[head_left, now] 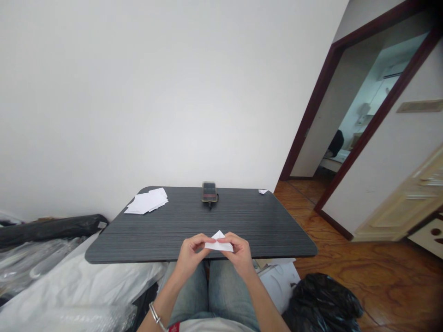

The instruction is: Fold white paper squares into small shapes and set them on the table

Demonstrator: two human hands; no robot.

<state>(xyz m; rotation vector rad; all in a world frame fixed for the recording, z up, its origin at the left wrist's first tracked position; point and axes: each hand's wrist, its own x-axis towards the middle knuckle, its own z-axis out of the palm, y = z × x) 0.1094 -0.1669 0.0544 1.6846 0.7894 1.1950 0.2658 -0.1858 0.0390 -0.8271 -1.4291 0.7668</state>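
In the head view, your left hand (191, 251) and right hand (241, 251), fingers closed, pinch the folded paper (218, 247) by 2 sides, above the near edge of the table (235, 219). Its tip points away from you, long axis left to right. Table surface stretches ahead until the phone (209, 191).

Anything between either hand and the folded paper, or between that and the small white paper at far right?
Nothing visible: left hand and right hand both pinch the folded paper directly, and no object shows between it and the small white paper. The phone sits left of that line.
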